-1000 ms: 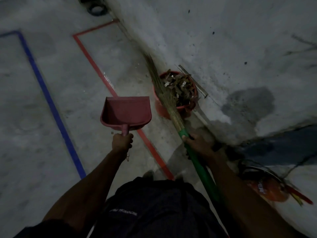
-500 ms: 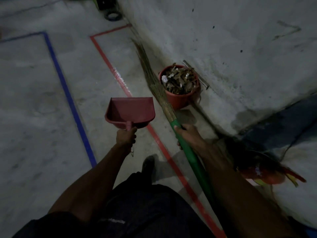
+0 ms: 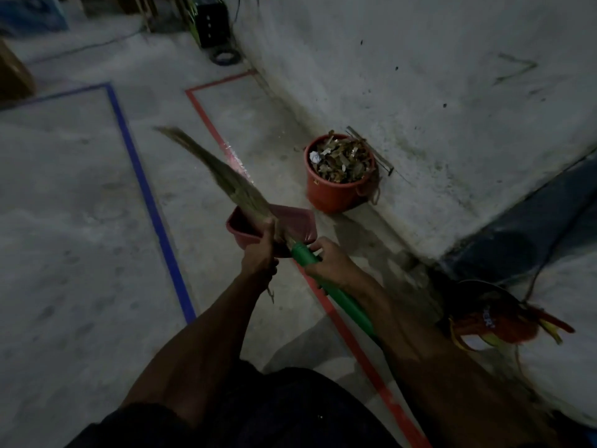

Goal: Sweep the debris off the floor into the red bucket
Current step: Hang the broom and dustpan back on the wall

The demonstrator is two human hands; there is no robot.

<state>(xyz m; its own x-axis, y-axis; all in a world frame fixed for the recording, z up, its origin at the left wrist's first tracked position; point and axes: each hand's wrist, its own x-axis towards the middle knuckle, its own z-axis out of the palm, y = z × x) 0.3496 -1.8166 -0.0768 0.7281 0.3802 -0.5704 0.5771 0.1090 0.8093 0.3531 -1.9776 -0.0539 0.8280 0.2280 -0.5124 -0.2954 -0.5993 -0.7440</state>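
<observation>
The red bucket [image 3: 336,192] stands on the floor against the wall, heaped with dry leaves and scraps of debris [image 3: 342,160]. My left hand [image 3: 260,253] is closed on the handle of a red dustpan [image 3: 290,226], and its thumb touches the broom's bristles. My right hand [image 3: 326,263] grips the green handle of a straw broom [image 3: 226,179]. The broom lies across the dustpan, its blurred bristles pointing up and left, away from the bucket. Both hands are close together, below and left of the bucket.
Blue tape [image 3: 145,192] and red tape [image 3: 342,321] mark lines on the concrete floor. A stained wall [image 3: 420,92] runs along the right. A red and dark object with cords [image 3: 494,315] lies at the right. Dark equipment [image 3: 213,27] stands at the far end.
The broom swung left, from beside the bucket to across the dustpan. My hands came together. The bucket now sits farther from them, and the view has shifted.
</observation>
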